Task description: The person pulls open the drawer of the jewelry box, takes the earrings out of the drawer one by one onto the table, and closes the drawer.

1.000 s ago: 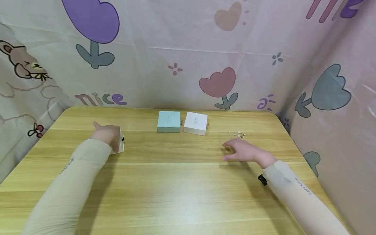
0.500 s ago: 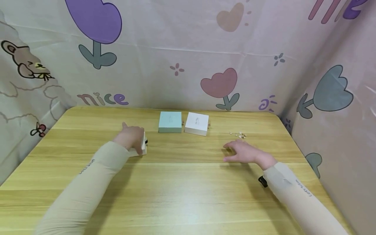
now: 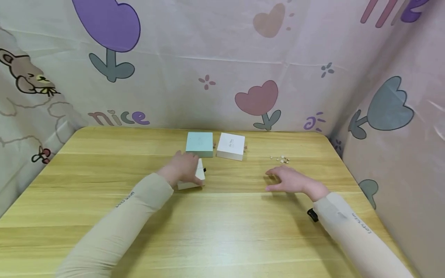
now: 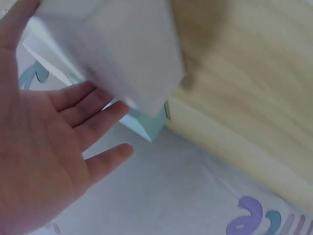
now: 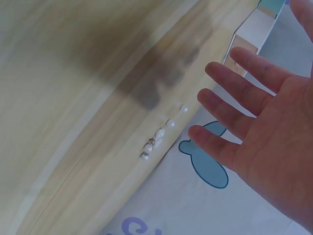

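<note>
My left hand grips a small white box from above, with thumb and fingers on opposite sides. A short black tab sticks out at the box's right side. In the left wrist view the white box shows close up, partly behind the fingers. My right hand hovers over the table at the right, fingers spread and holding nothing. Just beyond it lie several small white, pearl-like pieces, also seen as a short row of pearly pieces in the right wrist view.
A mint-green box and another white box stand side by side near the back edge of the wooden table. Each has a small ribbon tab at its right. A printed cloth hangs behind.
My left hand has carried the white box from the left of the table rightward, to just in front of the mint-green box. The right hand has hardly moved.
</note>
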The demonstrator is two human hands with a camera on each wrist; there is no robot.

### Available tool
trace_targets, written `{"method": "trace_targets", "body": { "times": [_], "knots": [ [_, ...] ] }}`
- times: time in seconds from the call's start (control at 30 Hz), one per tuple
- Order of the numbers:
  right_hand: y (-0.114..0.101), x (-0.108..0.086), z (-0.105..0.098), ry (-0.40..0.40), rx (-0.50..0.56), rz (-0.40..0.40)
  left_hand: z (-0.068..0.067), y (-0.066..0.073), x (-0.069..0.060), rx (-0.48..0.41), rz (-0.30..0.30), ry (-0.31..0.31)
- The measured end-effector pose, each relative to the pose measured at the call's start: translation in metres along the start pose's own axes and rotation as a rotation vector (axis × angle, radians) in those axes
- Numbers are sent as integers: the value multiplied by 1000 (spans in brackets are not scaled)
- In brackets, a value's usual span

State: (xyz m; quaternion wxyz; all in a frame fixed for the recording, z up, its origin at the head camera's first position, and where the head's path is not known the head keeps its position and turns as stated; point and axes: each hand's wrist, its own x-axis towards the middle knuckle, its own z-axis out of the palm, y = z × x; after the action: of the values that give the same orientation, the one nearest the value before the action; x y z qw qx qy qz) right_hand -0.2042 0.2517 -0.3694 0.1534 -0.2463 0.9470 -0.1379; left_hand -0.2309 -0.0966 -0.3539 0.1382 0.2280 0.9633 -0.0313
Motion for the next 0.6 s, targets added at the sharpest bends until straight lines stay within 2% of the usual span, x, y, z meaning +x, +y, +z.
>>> {"method": "trace_targets", "body": {
  "times": [0.1, 0.27, 0.37, 0.5, 0.6],
  "knots": [
    [4, -5, -2, 7, 3, 6, 5, 5, 1, -21, 34, 32],
    [12, -10, -3, 18, 15, 4, 14, -3, -10, -94, 48, 41],
    [16, -13, -4, 18, 8, 10, 16, -9, -17, -101, 52, 3],
    [17, -12, -5, 13, 1, 2, 20, -9, -23, -101, 62, -53],
    [15, -9, -6, 15, 9, -17, 24, -5, -22, -78, 64, -46]
  ]
}}
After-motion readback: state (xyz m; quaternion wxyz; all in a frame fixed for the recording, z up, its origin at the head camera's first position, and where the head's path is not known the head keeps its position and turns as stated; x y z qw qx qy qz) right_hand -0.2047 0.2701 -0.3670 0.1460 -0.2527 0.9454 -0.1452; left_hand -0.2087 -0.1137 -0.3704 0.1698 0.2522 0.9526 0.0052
